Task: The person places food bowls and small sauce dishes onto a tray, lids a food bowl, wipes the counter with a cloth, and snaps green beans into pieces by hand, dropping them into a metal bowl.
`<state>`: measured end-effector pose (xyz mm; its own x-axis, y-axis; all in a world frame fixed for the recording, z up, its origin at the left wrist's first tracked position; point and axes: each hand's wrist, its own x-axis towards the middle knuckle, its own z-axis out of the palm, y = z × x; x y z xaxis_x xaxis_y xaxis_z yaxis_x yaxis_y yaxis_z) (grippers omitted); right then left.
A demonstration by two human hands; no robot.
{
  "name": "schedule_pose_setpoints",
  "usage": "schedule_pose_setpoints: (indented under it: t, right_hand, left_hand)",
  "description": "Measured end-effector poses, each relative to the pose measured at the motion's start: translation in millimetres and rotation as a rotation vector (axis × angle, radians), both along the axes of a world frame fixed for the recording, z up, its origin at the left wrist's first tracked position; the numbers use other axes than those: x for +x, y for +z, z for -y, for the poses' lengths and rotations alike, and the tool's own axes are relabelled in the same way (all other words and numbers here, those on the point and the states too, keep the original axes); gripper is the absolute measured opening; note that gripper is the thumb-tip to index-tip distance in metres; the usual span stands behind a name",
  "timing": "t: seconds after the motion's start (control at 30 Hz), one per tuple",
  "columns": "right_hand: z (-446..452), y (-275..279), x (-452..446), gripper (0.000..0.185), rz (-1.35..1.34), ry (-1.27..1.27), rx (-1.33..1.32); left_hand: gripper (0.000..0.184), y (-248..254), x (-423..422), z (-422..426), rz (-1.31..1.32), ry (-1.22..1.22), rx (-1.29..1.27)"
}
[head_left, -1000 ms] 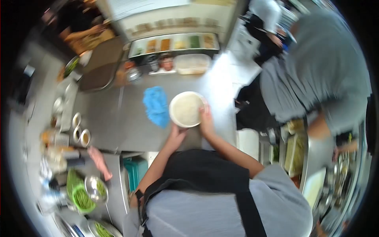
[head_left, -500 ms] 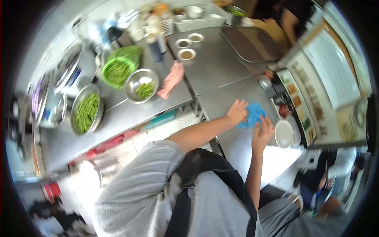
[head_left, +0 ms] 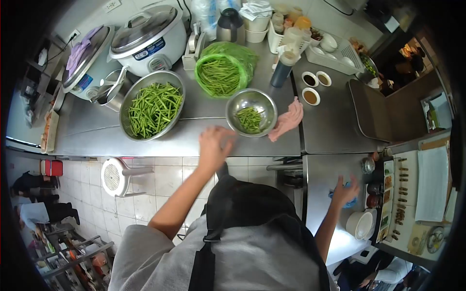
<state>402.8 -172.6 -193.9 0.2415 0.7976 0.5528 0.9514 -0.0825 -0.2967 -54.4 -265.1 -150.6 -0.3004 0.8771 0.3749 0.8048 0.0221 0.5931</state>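
Observation:
My left hand (head_left: pixel 213 145) hovers at the counter's front edge, fingers loosely apart, holding nothing. It is just left of a small steel bowl (head_left: pixel 269 105) with a few cut green beans (head_left: pixel 249 119). A pink cloth (head_left: pixel 290 119) lies against that bowl's right side. My right hand (head_left: pixel 345 191), slightly blurred, is over the right-hand counter with fingers spread. A blue cloth (head_left: pixel 350 202) shows partly behind it; whether they touch is unclear. Below that hand stands a round white tub (head_left: pixel 358 225).
A large colander of cut beans (head_left: pixel 153 110) and a green bag of long beans (head_left: pixel 219 75) stand on the back counter (head_left: pixel 208 133). Two cookers (head_left: pixel 148 41) are behind. Sauce dishes (head_left: pixel 310 96) sit right. A white stool (head_left: pixel 115 177) is on the floor.
The view has turned left. The white tub, earlier in both hands, now stands on the right counter. My left hand has left the blue cloth and moved toward the bean bowl.

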Motion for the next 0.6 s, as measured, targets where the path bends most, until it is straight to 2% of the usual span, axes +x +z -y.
schedule_pose_setpoints:
  t: [0.03,0.13,0.2,0.23,0.27,0.37,0.5,0.6]
  right_hand:
    - [-22,14,-41,0.045,-0.004,0.160,0.054]
    - [-53,57,-180,0.038,-0.167,0.574,0.027]
    - [-60,59,-255,0.031,-0.254,0.799,-0.065]
    - [-59,56,-288,0.028,-0.332,0.919,-0.116]
    - [-53,56,-318,0.025,-0.293,0.971,-0.109]
    - [-36,58,-372,0.020,-0.302,1.105,-0.122]
    - [-39,49,-378,0.015,-0.353,1.135,-0.178]
    - [-49,41,-371,0.014,-0.421,1.016,-0.282]
  left_hand:
    - [0.020,-2,-26,-9,-0.043,0.059,-0.017]
    - [0.011,-9,-89,-62,-0.069,0.123,-0.013]
    - [0.015,-16,-115,-105,-0.165,0.117,-0.131]
    - [0.015,-15,-120,-124,-0.316,0.145,-0.305]
    - [0.016,-13,-124,-140,-0.465,0.173,-0.482]
    - [0.016,-45,-146,-170,-0.576,0.125,-0.687]
    - [0.017,-40,-170,-174,-0.490,0.059,-0.602]
    - [0.019,-22,-179,-172,-0.380,-0.033,-0.625]
